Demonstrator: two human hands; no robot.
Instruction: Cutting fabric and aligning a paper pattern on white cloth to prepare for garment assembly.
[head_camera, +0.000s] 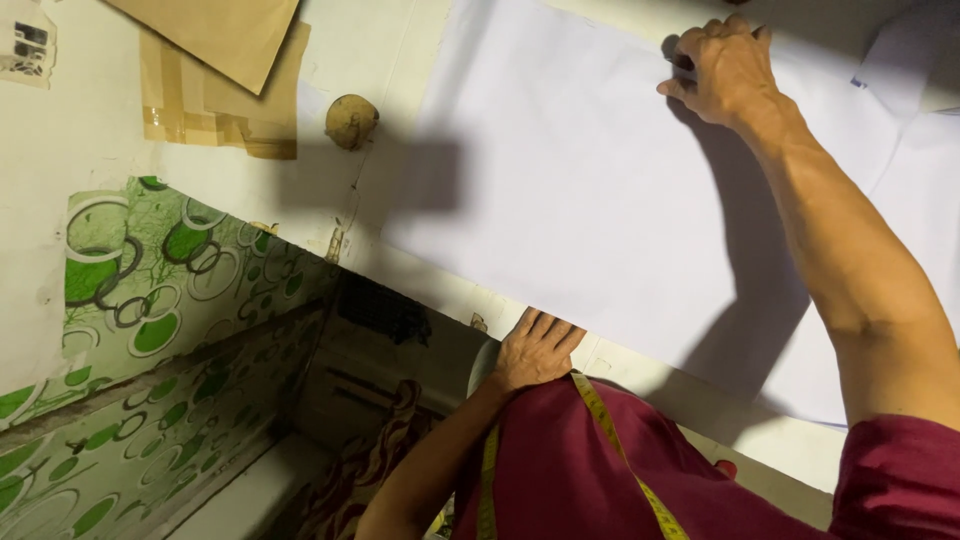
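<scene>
Now smooth white cloth (590, 180) is lying flat on the desk (350, 60); right hand (725, 70), at one o'clock, is pinching its far edge, left hand (535, 350) pressing spread fingers at six.

Tailor's workshop: measuring tape (610, 425), white fabric (590, 190).

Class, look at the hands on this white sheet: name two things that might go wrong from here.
1. The white sheet is pinned only by the right hand at its far edge and the left hand at the near edge, so it may slip or crease.
2. The small round lump beside it could roll onto it.
</scene>
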